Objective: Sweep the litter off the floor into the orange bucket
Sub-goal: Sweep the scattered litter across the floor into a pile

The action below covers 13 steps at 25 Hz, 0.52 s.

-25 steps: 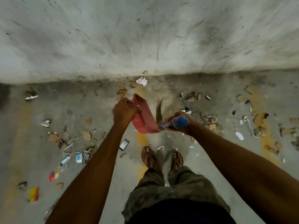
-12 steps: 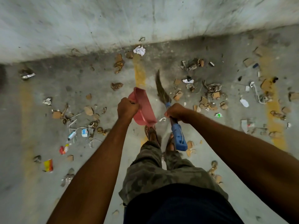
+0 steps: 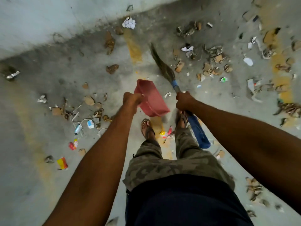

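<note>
- head view: the left hand (image 3: 131, 99) grips the rim of a pinkish-red rectangular plastic bin (image 3: 152, 100). it is held tilted above the grey concrete floor (image 3: 48, 185) and is probably the task's bucket, kept ready.
- the right hand (image 3: 184, 101) grips a blue-handled straw broom (image 3: 162, 66), bristles angled ahead for reach.
- torn brown cardboard litter (image 3: 211, 69) lies scattered ahead of both hands and to either side.

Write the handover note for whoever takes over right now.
Left hand grips the pink dustpan, held off the floor. Right hand grips the broom, bristles pointing ahead toward the wall. Litter lies scattered left, right and ahead. Orange bucket: not in view. Done: nothing visibly gathered. Left: sweep the litter together, scoop it, tip it into the bucket.
</note>
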Motion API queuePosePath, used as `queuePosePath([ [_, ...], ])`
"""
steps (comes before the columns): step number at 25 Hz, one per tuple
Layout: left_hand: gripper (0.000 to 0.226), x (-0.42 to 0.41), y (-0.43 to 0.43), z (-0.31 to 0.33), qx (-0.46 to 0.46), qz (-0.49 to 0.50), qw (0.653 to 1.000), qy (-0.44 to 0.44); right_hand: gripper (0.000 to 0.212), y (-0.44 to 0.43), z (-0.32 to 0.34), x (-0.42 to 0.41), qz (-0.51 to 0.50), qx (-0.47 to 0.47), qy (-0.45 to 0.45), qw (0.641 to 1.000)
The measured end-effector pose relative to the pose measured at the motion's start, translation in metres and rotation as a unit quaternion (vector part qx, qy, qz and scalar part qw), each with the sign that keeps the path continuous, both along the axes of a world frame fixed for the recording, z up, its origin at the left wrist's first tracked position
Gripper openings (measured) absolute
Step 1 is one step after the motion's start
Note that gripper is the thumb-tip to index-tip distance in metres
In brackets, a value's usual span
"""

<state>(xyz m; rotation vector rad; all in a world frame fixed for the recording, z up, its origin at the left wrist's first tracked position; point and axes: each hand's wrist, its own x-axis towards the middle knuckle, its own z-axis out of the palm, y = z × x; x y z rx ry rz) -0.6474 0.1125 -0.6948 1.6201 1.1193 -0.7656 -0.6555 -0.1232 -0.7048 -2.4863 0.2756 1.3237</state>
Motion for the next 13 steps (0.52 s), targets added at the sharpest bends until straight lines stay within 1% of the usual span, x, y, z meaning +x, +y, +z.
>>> queuePosePath([
  [1, 0.015, -0.006, 0.003, 0.001, -0.053, 0.028, 0.998, 0.017, 0.06, 0.005, -0.004, -0.005, -0.021, -0.003, 0.005, 1.0],
  [2, 0.005, -0.013, 0.005, 0.002, -0.094, 0.045, 0.994, 0.038, 0.063, 0.008, -0.004, -0.009, -0.059, -0.001, 0.008, 0.998],
  [3, 0.011, -0.019, 0.008, 0.002, -0.129, 0.06, 0.988, 0.063, 0.062, 0.011, -0.007, -0.011, -0.117, 0.006, 0.013, 0.993],
  [4, 0.014, -0.023, 0.011, 0.001, -0.144, 0.055, 0.984, 0.089, 0.056, 0.012, -0.008, -0.011, -0.186, 0.019, 0.024, 0.982],
  [5, 0.011, -0.026, 0.016, -0.002, -0.161, 0.061, 0.979, 0.111, 0.045, 0.011, -0.01, -0.011, -0.26, 0.048, 0.042, 0.963],
  [6, 0.009, -0.029, 0.02, -0.004, -0.174, 0.056, 0.975, 0.13, 0.03, 0.009, -0.009, -0.012, -0.33, 0.083, 0.074, 0.937],
  [7, 0.016, -0.032, 0.023, -0.006, -0.18, 0.049, 0.972, 0.145, 0.018, 0.007, -0.005, -0.011, -0.38, 0.11, 0.113, 0.911],
  [8, 0.022, -0.035, 0.025, -0.008, -0.173, 0.027, 0.971, 0.164, 0.01, 0.004, -0.002, -0.011, -0.406, 0.122, 0.145, 0.894],
  [9, 0.022, -0.038, 0.025, -0.01, -0.165, -0.001, 0.971, 0.174, 0.007, 0.0, -0.003, -0.013, -0.426, 0.131, 0.163, 0.88],
  [11, 0.018, -0.043, 0.012, -0.006, -0.149, -0.048, 0.972, 0.178, 0.012, -0.008, -0.004, -0.017, -0.441, 0.135, 0.172, 0.871],
  [13, 0.029, -0.044, -0.003, -0.001, -0.101, -0.088, 0.979, 0.155, 0.015, -0.014, -0.002, -0.021, -0.448, 0.137, 0.16, 0.869],
])
